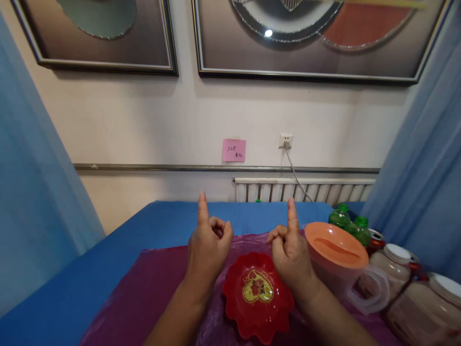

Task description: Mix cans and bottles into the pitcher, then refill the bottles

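My left hand [209, 245] is raised above the table, its index finger pointing straight up and the other fingers curled in toward the thumb. Mirroring it, my right hand [292, 250] also holds its index finger upright with the rest folded. Nothing is in either hand. Between my forearms lies a red dish [259, 317] with a scalloped rim and a yellow heart-shaped print in its middle. It sits on a shiny purple plastic sheet [144, 293]. Closest to my right hand is a clear pitcher with an orange lid [336, 244].
Behind the pitcher stand green bottles [360, 231], a can [375, 240] and jars with white lids [394, 266]. Blue cloth [173, 216] covers the table. A radiator [306, 188], a plugged-in cord [297, 175] and a pink note [234, 150] are at the wall, between blue curtains [36, 168].
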The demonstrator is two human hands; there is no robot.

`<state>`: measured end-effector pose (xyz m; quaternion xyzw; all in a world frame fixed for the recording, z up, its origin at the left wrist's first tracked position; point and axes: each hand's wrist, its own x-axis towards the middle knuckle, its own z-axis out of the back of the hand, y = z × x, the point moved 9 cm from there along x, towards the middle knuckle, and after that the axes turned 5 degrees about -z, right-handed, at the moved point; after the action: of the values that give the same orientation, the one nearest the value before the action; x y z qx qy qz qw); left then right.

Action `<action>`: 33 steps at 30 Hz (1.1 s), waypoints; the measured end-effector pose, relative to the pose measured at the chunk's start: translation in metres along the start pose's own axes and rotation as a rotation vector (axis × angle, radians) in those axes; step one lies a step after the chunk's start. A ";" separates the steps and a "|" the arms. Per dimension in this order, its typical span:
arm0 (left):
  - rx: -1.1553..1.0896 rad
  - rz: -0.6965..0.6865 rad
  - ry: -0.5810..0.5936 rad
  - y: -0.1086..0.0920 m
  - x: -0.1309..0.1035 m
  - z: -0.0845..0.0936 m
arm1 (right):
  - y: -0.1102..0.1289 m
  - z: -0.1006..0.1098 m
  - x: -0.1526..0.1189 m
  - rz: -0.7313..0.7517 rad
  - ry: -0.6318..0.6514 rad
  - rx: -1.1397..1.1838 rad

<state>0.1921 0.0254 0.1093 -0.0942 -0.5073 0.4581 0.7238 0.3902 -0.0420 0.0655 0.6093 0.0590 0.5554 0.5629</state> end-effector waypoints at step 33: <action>0.246 0.121 0.389 0.125 0.027 -0.047 | -0.054 0.138 -0.174 -0.219 -0.016 -0.257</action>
<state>0.1613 0.1318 0.0296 -0.1221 -0.2921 0.5324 0.7851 0.4568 -0.2294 -0.0473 0.5264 0.0491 0.4889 0.6939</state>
